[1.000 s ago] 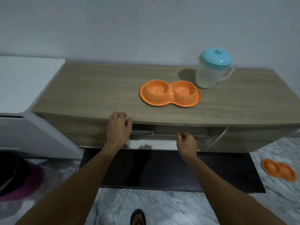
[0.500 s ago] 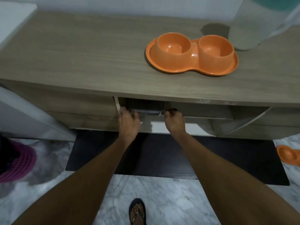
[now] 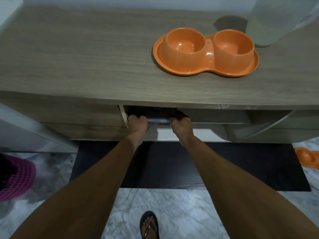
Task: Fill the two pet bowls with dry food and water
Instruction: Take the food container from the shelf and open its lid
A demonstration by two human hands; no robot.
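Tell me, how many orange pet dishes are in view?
2. One orange double dish sits on the wooden countertop; a second dish lies on the floor at the right edge, partly cut off.

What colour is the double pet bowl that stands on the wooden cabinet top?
Orange, all over; the double pet bowl shows best in the head view.

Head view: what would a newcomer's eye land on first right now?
The bright orange plastic double pet bowl, both cups empty, sits on the right side of the wooden countertop, beside a translucent plastic jug. Below the counter edge, the left hand and right hand both grip a dark object in an open compartment.
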